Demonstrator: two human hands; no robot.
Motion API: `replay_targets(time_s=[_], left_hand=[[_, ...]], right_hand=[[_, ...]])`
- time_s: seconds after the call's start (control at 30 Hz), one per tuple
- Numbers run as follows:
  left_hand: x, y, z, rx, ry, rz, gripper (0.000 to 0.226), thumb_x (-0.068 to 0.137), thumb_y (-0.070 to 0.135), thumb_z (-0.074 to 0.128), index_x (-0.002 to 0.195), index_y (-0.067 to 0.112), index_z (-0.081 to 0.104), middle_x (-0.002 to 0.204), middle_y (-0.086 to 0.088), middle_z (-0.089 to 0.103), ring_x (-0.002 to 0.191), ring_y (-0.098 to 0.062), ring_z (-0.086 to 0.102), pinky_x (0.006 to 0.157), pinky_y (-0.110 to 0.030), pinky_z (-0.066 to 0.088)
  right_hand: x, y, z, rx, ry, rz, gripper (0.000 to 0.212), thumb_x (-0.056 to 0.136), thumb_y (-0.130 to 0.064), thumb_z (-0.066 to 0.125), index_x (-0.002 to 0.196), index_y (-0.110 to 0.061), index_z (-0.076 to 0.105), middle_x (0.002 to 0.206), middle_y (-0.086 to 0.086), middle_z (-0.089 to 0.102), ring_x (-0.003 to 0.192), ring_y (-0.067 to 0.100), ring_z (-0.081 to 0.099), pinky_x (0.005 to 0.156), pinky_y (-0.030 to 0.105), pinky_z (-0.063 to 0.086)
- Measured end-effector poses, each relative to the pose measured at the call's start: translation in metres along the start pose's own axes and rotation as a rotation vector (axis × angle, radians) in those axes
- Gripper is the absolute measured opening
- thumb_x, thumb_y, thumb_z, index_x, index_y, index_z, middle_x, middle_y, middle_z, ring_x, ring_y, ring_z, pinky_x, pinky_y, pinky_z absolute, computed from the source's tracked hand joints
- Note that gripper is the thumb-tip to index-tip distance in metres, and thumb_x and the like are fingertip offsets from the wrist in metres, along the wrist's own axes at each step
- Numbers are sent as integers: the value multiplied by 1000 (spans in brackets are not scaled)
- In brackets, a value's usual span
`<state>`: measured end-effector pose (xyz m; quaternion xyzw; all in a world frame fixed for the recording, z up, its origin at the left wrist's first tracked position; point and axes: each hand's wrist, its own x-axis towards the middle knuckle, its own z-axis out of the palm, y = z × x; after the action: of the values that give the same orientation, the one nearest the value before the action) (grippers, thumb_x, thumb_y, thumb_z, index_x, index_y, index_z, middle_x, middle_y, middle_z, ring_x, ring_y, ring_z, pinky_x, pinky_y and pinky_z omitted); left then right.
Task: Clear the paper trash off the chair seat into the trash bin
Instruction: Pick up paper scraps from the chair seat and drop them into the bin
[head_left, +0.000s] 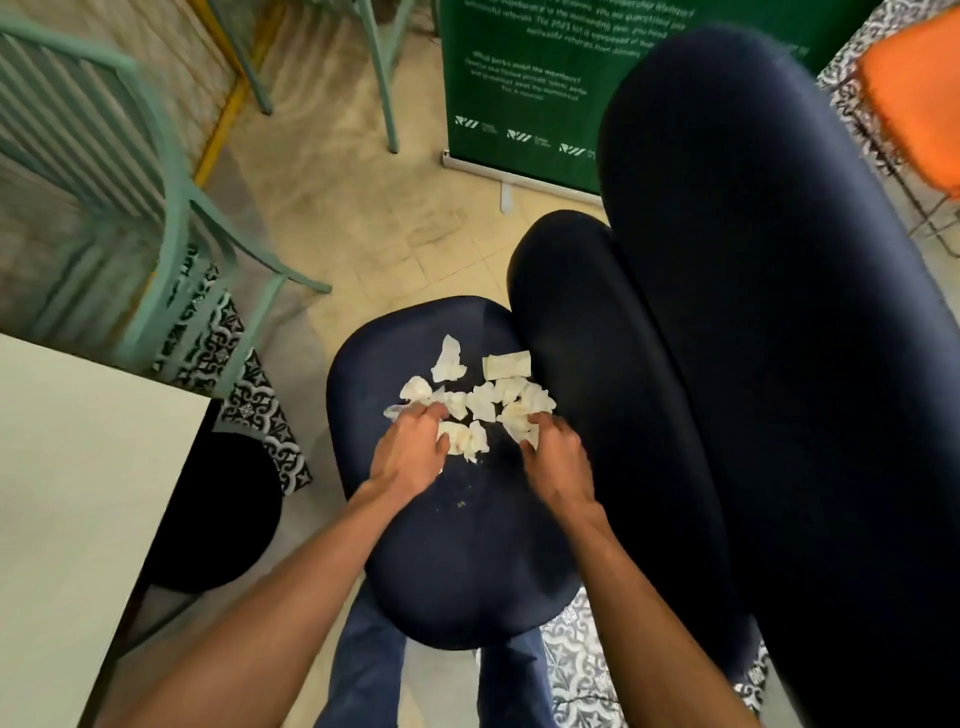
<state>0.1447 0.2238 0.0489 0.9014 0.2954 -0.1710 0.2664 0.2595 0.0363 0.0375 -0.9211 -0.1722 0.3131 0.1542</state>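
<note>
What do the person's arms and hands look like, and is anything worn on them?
Both are bare. The left hand and right hand have no gloves, and no ring shows, though blur hides fine detail. The left forearm and right forearm carry no sleeve, watch or bracelet as far as the frame shows. Lower down, blue trousers are visible.

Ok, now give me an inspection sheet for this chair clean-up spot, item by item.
Surface: dark chair seat, padded, backrest on the right.
Job's things: crumpled white paper scraps bunched on the seat's far half; black round container left of the chair, possibly the bin.
Clutter: small crumbs mid-seat.
Hands: left hand and right hand both curl fingers into the pile's near edge.
Cables: nothing seen.
Surroundings: white table, teal chair, green banner, orange seat.
</note>
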Motion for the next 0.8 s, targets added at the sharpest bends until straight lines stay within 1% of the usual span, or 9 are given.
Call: replay_targets(time_s=[0.13, 0.27, 0.33, 0.43, 0.53, 0.6, 0.7, 0.77, 0.8], left_hand=[[31, -4, 35, 27, -108, -96, 50, 92, 24, 70, 138, 21, 51, 135, -6, 54, 119, -31, 60, 82, -52, 59], [58, -13, 63, 89, -207, -97, 60, 91, 23, 74, 144, 23, 45, 144, -8, 46, 130, -33, 49, 87, -51, 57], [69, -22, 79, 119, -240, -98, 61, 90, 19, 75, 144, 22, 47, 141, -10, 49, 130, -34, 50, 90, -51, 57], [76, -32, 97, 142, -241, -55, 55, 87, 1, 71, 138, 18, 56, 133, -12, 56, 121, -34, 58, 95, -43, 56], [76, -38, 107, 97, -204, -37, 54, 85, -13, 61, 132, 14, 62, 130, -13, 59, 114, -34, 62, 91, -45, 58], [73, -37, 107, 83, -203, -30, 50, 85, -12, 61, 129, 13, 63, 124, -14, 63, 109, -35, 64, 86, -46, 59], [62, -35, 95, 45, -190, -36, 46, 85, -4, 69, 127, 15, 64, 120, -13, 67, 106, -32, 66, 83, -44, 59], [54, -32, 85, 15, -171, -44, 43, 86, 0, 72, 126, 15, 65, 119, -12, 67, 108, -31, 65, 86, -42, 58], [49, -30, 77, -12, -158, -52, 43, 86, 1, 72, 126, 15, 65, 120, -11, 67, 108, -30, 65, 87, -41, 58]], right_hand=[[41, 14, 23, -121, -50, 7, 54, 99, -14, 63, 150, -20, 46, 157, 10, 43, 122, 39, 63, 96, 49, 56], [75, 25, 50, -143, -85, 2, 69, 101, -14, 59, 158, -38, 28, 172, 6, 12, 126, 39, 57, 101, 50, 51], [89, 31, 70, -144, -103, 2, 64, 103, -19, 58, 157, -41, 29, 169, 7, 16, 126, 38, 56, 98, 50, 52], [97, 41, 94, -103, -81, 5, 51, 102, -14, 57, 147, -32, 42, 154, 10, 35, 119, 39, 59, 87, 47, 54], [91, 55, 111, -40, -66, -5, 35, 103, -15, 51, 136, -28, 52, 134, 8, 48, 110, 35, 58, 83, 39, 49], [83, 61, 115, -66, -44, -33, 28, 103, -21, 51, 130, -29, 58, 126, 2, 52, 103, 29, 57, 82, 36, 48], [67, 64, 109, -14, -8, 45, 13, 104, -31, 53, 113, -28, 62, 105, -17, 57, 89, 22, 59, 68, 26, 42], [60, 62, 104, 26, 37, 82, 4, 102, -24, 60, 99, -25, 60, 109, -16, 57, 84, 24, 62, 70, 28, 48], [55, 59, 100, 38, 61, 83, 9, 100, -19, 64, 94, -25, 61, 114, -10, 57, 84, 26, 63, 74, 32, 52]])
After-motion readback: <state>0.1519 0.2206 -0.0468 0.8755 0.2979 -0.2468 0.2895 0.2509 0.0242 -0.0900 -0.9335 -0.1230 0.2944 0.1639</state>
